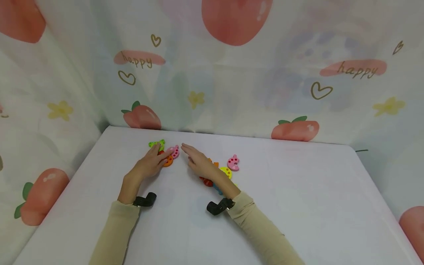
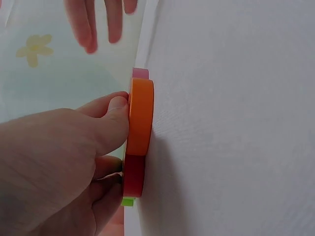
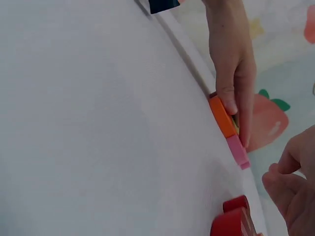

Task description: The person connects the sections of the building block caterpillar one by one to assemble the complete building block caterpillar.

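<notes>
My left hand (image 1: 148, 164) rests its fingers on a small cluster of flat, spotted pieces on the white table. The cluster holds a green piece (image 1: 161, 142), a red piece (image 2: 134, 176), an orange piece (image 1: 168, 161) and a pink piece (image 1: 176, 151). In the left wrist view, thumb and fingers lie along the top faces of the orange and red ones. To the right, my right hand (image 1: 201, 163) hangs above the table with fingers extended and nothing in them. Its forearm partly hides a second cluster, where a yellow piece (image 1: 226, 171) and a red piece (image 1: 207, 182) show.
Beyond the right forearm lies another pink piece (image 1: 233, 163) with dark spots, beside the second cluster. A blue piece (image 1: 216, 189) peeks out under that arm. A patterned curtain (image 1: 232, 92) stands along the table's back edge. Each wrist carries a black camera mount (image 1: 145, 200).
</notes>
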Available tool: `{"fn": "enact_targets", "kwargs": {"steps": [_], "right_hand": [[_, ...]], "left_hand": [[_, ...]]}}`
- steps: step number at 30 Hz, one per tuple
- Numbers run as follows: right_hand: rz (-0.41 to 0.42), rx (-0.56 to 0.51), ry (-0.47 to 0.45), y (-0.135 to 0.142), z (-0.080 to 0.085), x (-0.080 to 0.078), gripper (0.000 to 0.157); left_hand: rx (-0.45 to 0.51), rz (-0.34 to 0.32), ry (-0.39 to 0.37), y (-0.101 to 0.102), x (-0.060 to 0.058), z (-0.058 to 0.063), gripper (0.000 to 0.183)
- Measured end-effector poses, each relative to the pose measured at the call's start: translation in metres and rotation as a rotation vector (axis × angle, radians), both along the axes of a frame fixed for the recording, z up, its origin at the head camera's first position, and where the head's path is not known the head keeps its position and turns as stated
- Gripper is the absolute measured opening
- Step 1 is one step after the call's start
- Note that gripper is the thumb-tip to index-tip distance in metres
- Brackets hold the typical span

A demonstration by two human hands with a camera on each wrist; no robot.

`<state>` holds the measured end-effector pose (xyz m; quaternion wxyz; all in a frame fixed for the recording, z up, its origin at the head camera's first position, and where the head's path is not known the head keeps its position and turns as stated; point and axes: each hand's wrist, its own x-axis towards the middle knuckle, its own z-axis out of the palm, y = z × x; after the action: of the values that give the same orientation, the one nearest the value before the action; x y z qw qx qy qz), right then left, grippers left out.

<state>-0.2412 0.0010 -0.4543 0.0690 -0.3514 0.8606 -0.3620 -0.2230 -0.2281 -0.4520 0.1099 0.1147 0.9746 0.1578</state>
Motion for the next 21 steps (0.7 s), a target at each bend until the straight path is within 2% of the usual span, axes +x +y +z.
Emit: {"fn": "enact_targets", "kwargs": {"steps": [2, 5, 10, 15, 21], "right_hand": [[0.008, -0.003, 0.055, 0.011, 0.002, 0.008, 0.049], [0.018, 0.002, 0.090, 0.031, 0.008, 0.018, 0.050], [-0.003, 0.071, 0.058, 0.068, 0.018, 0.033, 0.052], [-0.057, 0.114, 0.039, 0.101, 0.023, 0.045, 0.052], [-0.093, 0.157, 0.095, 0.125, 0.026, 0.057, 0.049]], "left_hand": [[-0.016, 0.010, -0.017, 0.002, 0.001, 0.000, 0.051], [-0.026, 0.012, -0.007, 0.004, 0.001, 0.001, 0.051], [-0.022, -0.007, 0.027, 0.004, 0.001, -0.002, 0.051], [-0.043, -0.011, 0.026, 0.005, 0.001, -0.004, 0.051], [-0.052, -0.021, 0.055, 0.007, 0.005, -0.002, 0.050]]}}
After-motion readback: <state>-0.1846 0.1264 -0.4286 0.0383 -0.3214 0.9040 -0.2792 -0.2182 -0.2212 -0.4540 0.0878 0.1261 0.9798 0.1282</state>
